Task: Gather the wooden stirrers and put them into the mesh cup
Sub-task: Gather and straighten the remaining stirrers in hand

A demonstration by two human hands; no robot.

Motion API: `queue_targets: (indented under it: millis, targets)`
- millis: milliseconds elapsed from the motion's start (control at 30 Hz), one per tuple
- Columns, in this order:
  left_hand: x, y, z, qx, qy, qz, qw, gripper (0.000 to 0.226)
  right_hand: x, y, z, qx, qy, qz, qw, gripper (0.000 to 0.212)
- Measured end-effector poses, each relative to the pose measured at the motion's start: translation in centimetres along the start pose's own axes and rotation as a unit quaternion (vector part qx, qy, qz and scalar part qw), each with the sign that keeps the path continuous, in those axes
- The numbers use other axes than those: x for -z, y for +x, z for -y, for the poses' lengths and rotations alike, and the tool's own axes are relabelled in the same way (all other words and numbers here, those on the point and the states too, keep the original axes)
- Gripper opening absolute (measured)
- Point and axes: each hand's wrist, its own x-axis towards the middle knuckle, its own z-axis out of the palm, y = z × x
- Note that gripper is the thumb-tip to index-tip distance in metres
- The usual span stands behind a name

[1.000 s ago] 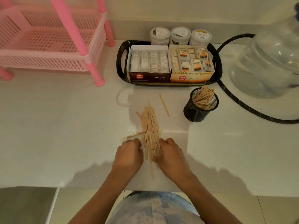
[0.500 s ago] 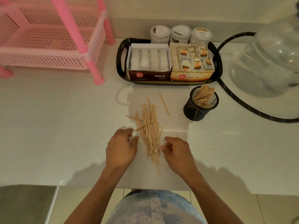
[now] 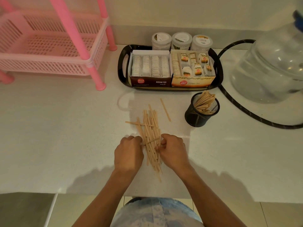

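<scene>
A pile of pale wooden stirrers (image 3: 150, 128) lies lengthwise on the white counter in front of me. My left hand (image 3: 128, 153) presses against the pile's left side and my right hand (image 3: 173, 149) against its right side, fingers curled around the sticks at mid-length. One single stirrer (image 3: 165, 109) lies apart, up and to the right of the pile. The black mesh cup (image 3: 199, 114) stands further right, upright, with several stirrers (image 3: 205, 102) leaning in it.
A black tray (image 3: 122, 69) behind the pile holds two open tea-bag boxes, with three lidded jars behind it. A pink plastic rack (image 3: 54, 51) stands at the back left. A large clear water bottle (image 3: 268, 69) and a black hose (image 3: 242, 110) occupy the right. The counter edge runs just below my wrists.
Both hands have closed inward onto the pile from either side, after drawing apart half a second ago. The sticks are squeezed into a tighter bundle.
</scene>
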Motion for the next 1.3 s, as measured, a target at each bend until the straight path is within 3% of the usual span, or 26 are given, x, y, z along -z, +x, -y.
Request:
queue_targets:
  millis: [200,367,633,767,833,933,1300]
  targets:
    - [-0.2,0.1,0.4,0.042,-0.114,0.068,0.99,0.018,0.0,0.1,-0.3,-0.014,0.026,-0.005,1.0,0.004]
    - [-0.2,0.4,0.3,0.065,-0.203,0.079,0.974,0.017,0.1,0.1,-0.2,-0.012,0.03,-0.003,0.999,0.003]
    - [0.4,0.4,0.2,0.108,-0.206,0.034,0.972,0.031,0.7,0.2,0.1,-0.033,0.052,-0.01,0.998,0.008]
    - [0.4,0.7,-0.4,0.104,-0.232,0.04,0.966,0.027,0.6,0.7,1.0,-0.025,0.046,0.0,0.999,0.015]
    - [0.3,1.0,-0.8,0.106,-0.281,0.047,0.953,0.016,0.6,0.9,1.2,-0.024,0.055,0.0,0.998,0.024]
    - [0.2,1.3,-1.1,0.126,-0.363,0.075,0.92,0.012,0.7,1.0,1.3,-0.027,0.083,0.009,0.996,0.014]
    - [0.1,1.7,-1.6,0.15,-0.456,0.104,0.871,0.009,2.0,1.2,0.5,-0.089,0.28,0.073,0.953,0.016]
